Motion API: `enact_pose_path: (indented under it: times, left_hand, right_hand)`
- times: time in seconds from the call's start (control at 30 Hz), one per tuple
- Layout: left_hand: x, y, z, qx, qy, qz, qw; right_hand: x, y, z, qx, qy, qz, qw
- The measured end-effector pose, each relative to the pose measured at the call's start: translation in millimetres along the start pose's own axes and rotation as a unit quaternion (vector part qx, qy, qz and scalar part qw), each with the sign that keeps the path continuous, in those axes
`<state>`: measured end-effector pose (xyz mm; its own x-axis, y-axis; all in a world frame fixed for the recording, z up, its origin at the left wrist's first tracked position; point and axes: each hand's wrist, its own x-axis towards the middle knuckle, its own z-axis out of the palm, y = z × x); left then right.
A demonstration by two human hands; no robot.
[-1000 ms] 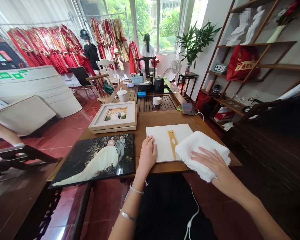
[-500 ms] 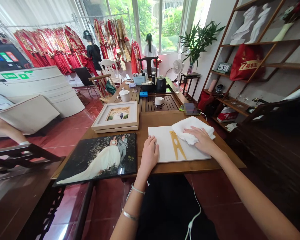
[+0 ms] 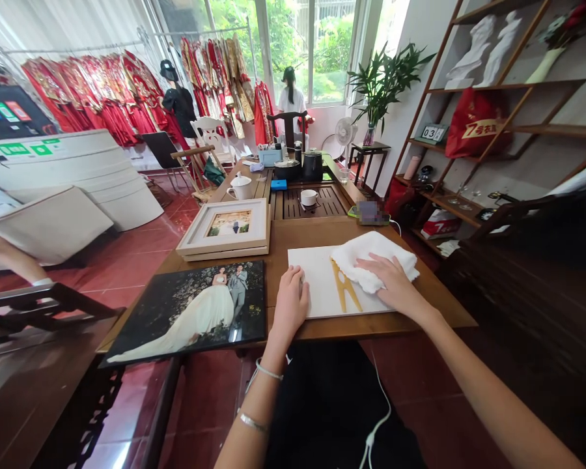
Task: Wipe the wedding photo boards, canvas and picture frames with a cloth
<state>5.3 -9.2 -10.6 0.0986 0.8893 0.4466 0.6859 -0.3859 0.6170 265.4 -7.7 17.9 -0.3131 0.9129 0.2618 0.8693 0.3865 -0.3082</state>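
Observation:
A thin white board (image 3: 308,260) lies on the wooden table before me. My left hand (image 3: 292,293) is closed on its left edge, with the fingers bent along it and the thumb on top. My right hand (image 3: 388,280) rests flat, fingers spread, on a folded white towel (image 3: 371,246) over the board's right part. Between my hands is a flat yellow two-legged piece (image 3: 340,286), its right side partly under the towel. Left of the board lies a glossy dark wedding photo panel (image 3: 176,293). Behind the panel are stacked pale picture frames (image 3: 261,225).
A lidded white mug (image 3: 241,187), a slatted tea tray (image 3: 293,207) with a white cup (image 3: 309,197), and a phone (image 3: 371,212) with a cable stand farther back. Dark chairs flank the table. Two people are near the clothes racks (image 3: 102,91); another person's leg shows at left.
My right hand has slid slightly left and toward me with the towel, which covers a little more of the yellow piece. My left hand keeps its place on the board.

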Motion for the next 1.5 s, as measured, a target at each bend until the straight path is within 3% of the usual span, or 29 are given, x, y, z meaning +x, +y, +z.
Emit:
enact_pose_path:
  times: [0.2, 0.37, 0.53, 0.83, 1.07, 1.23, 1.5]
  left_hand:
    - [0, -1, 0.4, -0.005, 0.005, 0.007, 1.0]
    - [0, -1, 0.4, -0.004, 0.004, 0.007, 1.0]
    - [0, -1, -0.8, -0.008, 0.002, 0.005, 1.0]
    - [0, -1, -0.6, -0.011, -0.002, 0.004, 1.0]
    - [0, -2, -0.2, -0.015, 0.006, 0.001, 1.0]
    - [0, -1, 0.0, -0.011, 0.005, 0.003, 1.0]
    - [-1, 1, -1.0, -0.013, 0.004, 0.007, 1.0]
  right_hand:
    - [-67, -29, -16, 0.014, -0.009, -0.023, 1.0]
    - [-82, -36, -25, 0.023, -0.024, -0.036, 0.999]
    - [-57, -26, -18, 0.024, -0.022, -0.033, 0.999]
    - [31, 4, -1, 0.02, -0.033, -0.008, 0.999]
    - [67, -1, 4, 0.014, -0.039, 0.019, 0.999]
    - [45, -17, 4, 0.003, -0.039, 0.015, 0.999]
    - [-39, -43, -11, -0.007, -0.028, -0.044, 0.999]
